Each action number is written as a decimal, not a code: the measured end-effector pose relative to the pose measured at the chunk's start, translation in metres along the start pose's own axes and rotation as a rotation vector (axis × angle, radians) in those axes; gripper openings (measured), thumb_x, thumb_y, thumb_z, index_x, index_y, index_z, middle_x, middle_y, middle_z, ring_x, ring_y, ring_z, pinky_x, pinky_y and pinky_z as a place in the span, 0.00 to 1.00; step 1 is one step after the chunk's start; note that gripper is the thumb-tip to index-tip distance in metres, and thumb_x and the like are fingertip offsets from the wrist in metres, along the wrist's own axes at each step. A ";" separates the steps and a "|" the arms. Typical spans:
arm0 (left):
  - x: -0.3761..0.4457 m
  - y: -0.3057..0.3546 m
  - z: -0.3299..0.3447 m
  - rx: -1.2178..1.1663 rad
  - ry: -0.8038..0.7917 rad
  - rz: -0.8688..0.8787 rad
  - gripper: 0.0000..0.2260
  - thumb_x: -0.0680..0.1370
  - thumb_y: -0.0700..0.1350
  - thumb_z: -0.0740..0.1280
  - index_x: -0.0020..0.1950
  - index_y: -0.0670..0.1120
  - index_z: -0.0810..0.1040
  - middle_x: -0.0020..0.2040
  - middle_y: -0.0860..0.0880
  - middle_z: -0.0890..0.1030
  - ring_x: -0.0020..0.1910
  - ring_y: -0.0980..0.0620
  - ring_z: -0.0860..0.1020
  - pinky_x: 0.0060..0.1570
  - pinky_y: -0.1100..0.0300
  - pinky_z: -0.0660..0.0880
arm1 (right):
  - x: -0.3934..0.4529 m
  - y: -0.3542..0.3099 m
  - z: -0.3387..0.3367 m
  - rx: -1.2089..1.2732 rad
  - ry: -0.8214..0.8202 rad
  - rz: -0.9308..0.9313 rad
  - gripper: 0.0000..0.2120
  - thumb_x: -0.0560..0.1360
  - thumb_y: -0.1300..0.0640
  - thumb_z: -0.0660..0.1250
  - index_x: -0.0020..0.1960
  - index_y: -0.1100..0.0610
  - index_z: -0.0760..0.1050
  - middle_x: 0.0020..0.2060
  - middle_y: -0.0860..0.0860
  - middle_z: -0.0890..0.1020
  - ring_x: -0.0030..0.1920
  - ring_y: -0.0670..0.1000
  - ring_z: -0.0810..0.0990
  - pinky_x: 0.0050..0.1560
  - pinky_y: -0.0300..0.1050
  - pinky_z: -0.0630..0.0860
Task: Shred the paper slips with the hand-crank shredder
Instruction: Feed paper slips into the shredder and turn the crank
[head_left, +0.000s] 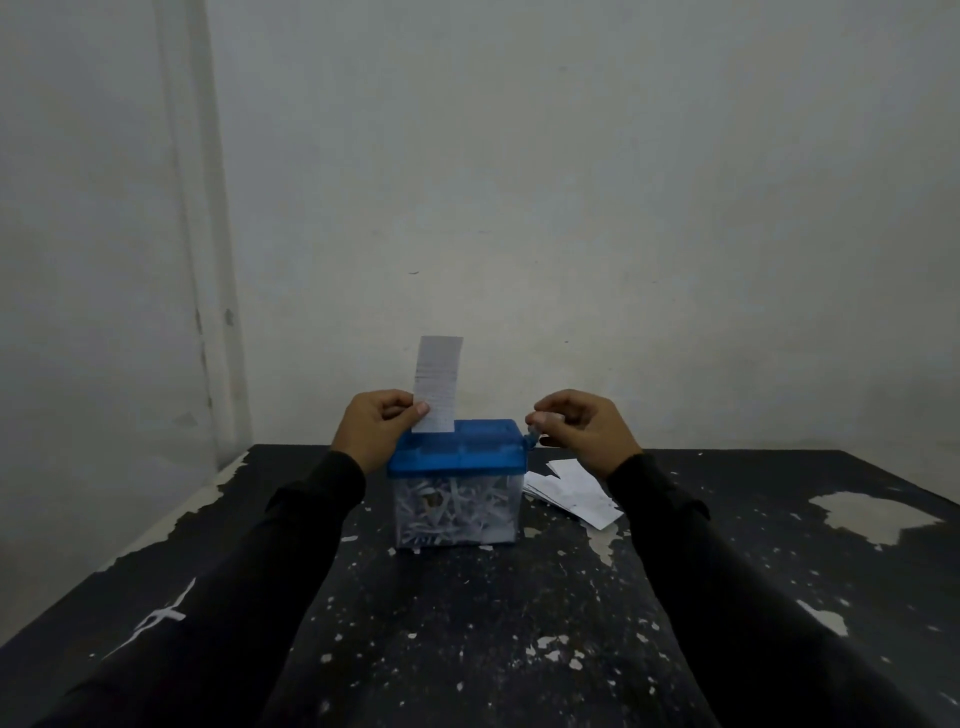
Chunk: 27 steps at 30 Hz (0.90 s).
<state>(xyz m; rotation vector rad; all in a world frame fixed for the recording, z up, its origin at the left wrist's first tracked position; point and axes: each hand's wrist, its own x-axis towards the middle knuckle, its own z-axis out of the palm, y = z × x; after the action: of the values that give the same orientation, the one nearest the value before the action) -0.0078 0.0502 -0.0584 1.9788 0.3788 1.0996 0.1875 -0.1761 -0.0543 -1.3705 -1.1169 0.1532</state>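
Against a bare wall, left hand (382, 422) pinches a flimsy slip (437, 383) by its edge over the shredder (457, 480); right hand (576, 426) grips the crank (531, 440) at 3 o'clock.

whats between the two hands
In the head view, the shredder's blue lid sits between the left hand and right hand, with the slip upright at its left.

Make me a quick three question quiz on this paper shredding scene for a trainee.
1. True or false: the left hand pinches the upright paper slip.
2. What does the right hand hold? A) crank B) scissors C) pen
3. Where do the spare slips lie relative to the shredder?

Key: 1 true. 2 A. 3 On the table, on the shredder's right side.
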 end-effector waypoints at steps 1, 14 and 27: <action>0.000 -0.001 0.000 0.008 0.000 0.001 0.07 0.80 0.42 0.72 0.51 0.39 0.85 0.46 0.49 0.86 0.40 0.61 0.84 0.43 0.69 0.79 | -0.001 -0.001 0.000 0.003 0.005 0.002 0.07 0.76 0.63 0.74 0.52 0.65 0.81 0.46 0.61 0.86 0.51 0.65 0.84 0.58 0.63 0.81; -0.008 -0.004 0.002 0.087 -0.024 0.030 0.07 0.80 0.45 0.72 0.41 0.50 0.82 0.42 0.52 0.85 0.39 0.61 0.81 0.41 0.67 0.76 | 0.047 0.003 0.020 -0.125 0.192 0.214 0.13 0.77 0.53 0.74 0.48 0.63 0.78 0.38 0.59 0.85 0.30 0.54 0.82 0.30 0.43 0.77; -0.024 -0.013 0.019 -0.011 -0.092 -0.035 0.27 0.69 0.66 0.77 0.59 0.50 0.80 0.55 0.53 0.84 0.51 0.56 0.83 0.51 0.56 0.82 | 0.023 0.068 0.024 -0.550 0.003 0.370 0.15 0.84 0.51 0.57 0.45 0.55 0.78 0.46 0.60 0.84 0.41 0.58 0.81 0.47 0.58 0.82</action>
<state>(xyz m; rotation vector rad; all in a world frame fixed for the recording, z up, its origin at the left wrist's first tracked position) -0.0041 0.0338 -0.0870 1.9972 0.3562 0.9835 0.2166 -0.1257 -0.1031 -2.0653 -0.9258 0.1137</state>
